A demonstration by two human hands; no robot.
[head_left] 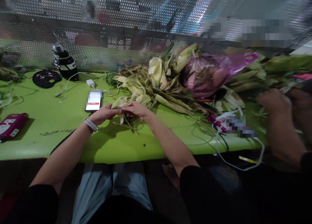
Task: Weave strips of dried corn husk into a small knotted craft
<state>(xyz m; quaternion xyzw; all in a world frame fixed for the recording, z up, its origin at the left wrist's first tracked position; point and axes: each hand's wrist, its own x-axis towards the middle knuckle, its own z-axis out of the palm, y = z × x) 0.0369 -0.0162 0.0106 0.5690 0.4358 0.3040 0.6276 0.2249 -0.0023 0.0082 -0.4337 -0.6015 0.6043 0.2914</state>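
Both my hands meet over the green table [60, 133], closed on a pale yellow-green corn husk [123, 102]. My left hand [104, 113], with a white watch band on its wrist, pinches the husk's left end. My right hand [136, 109] grips it from the right, fingers curled. Thin green strips [130, 124] lie under the hands. Just behind them is a big heap of husks and stalks [156, 84].
A phone [93, 100] with a white charger cable lies left of my hands. A black-and-white bottle [64, 63] and a black disc [47, 78] stand at the back left, a magenta device [11, 125] at the left edge. A pink plastic bag [209, 72] tops the heap. Another person's hands [280, 116] work at the right.
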